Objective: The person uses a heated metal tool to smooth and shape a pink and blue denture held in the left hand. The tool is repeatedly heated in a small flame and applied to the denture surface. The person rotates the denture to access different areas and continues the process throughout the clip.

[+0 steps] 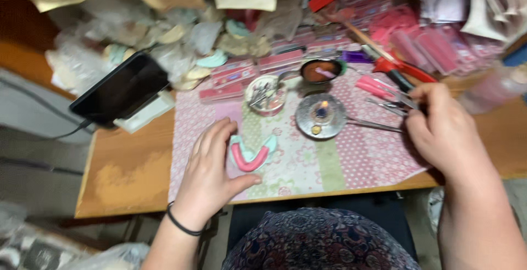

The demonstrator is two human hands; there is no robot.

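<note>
My left hand point(211, 166) rests on the patterned mat point(329, 166), fingers curved around a pale green dental cast with a pink wax rim point(251, 156), thumb below it. My right hand point(444, 130) is at the mat's right edge, fingers closed on a thin metal instrument point(403, 102) among other metal tools. A small metal dish holding a lit flame point(321, 115) sits between the hands, with metal tweezers point(373, 124) lying beside it.
A black phone point(119, 90) leans at the left on the wooden table point(126, 171). A small bowl of tools point(265, 93), a dark bowl of reddish wax point(320, 72), pink boxes point(236, 75), red-handled pliers point(403, 72) and several plaster casts point(181, 45) crowd the back.
</note>
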